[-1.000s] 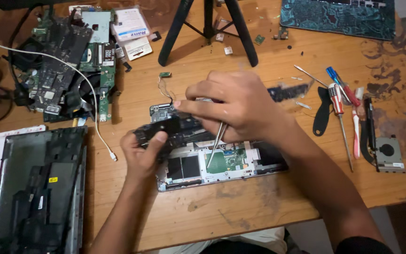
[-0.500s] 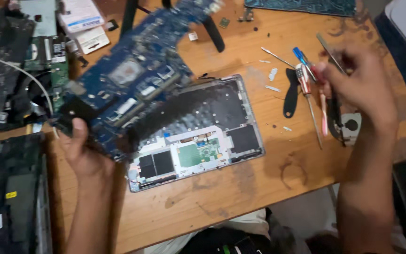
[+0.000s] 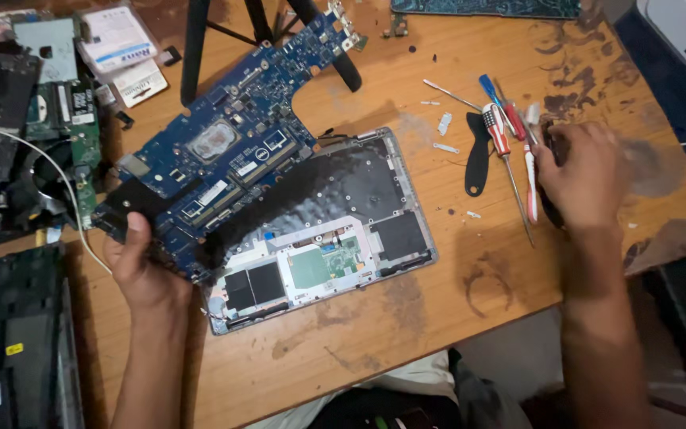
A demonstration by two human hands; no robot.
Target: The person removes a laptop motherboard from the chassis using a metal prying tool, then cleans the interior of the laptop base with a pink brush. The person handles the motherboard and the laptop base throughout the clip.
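Head view: a blue motherboard [image 3: 224, 159] is held raised and tilted above the wooden table [image 3: 438, 318], running from seven o'clock toward one o'clock across the frame. Its upper face shows a bare silver chip, memory slots and a black film patch at the lower end. The left hand [image 3: 140, 274] is clamped on that lower end, thumb on top, fingers beneath. An opened laptop base [image 3: 343, 238] lies flat just under the board, at the centre. At three o'clock the right hand [image 3: 581, 179] is laid over a dark object among the screwdrivers [image 3: 506, 139]; whether its fingers are closed cannot be told. A black pry tool [image 3: 478, 163] lies beside them.
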